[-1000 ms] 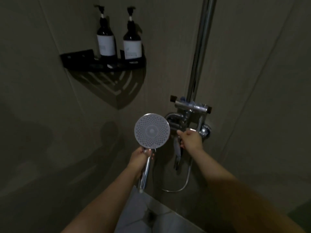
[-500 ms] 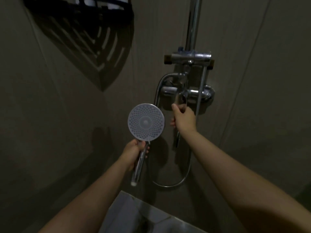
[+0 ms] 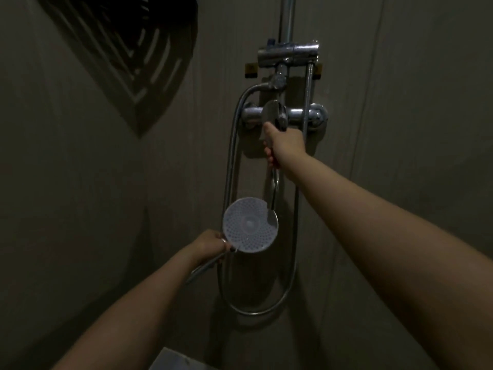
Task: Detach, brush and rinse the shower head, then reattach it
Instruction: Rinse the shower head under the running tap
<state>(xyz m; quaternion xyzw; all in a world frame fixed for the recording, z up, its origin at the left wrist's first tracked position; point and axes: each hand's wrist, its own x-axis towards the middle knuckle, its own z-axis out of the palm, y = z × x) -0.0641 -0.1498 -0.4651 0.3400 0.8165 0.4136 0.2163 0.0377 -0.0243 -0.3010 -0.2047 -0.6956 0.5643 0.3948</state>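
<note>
Our right hand (image 3: 286, 144) had its fingers (image 3: 269, 153) curled round the mixer lever (image 3: 273, 117), gripping it just below the chrome mixer valve (image 3: 298, 113) on the wall. Our left hand's (image 3: 210, 245) fingers were wrapped tight round the handle of the shower head (image 3: 250, 224), well below the valve and a little to its left. The round perforated face of the shower head was turned towards us, its handle slanting down and left out of the fist. A thin stream of water (image 3: 274, 188) fell from under the valve onto the face's right edge. The metal hose (image 3: 232, 161) looped down from above the valve, round beneath the shower head, and back up. The riser pipe (image 3: 286, 20) rose straight above the valve, with a slatted shadow (image 3: 128, 49) far up to its left.
</note>
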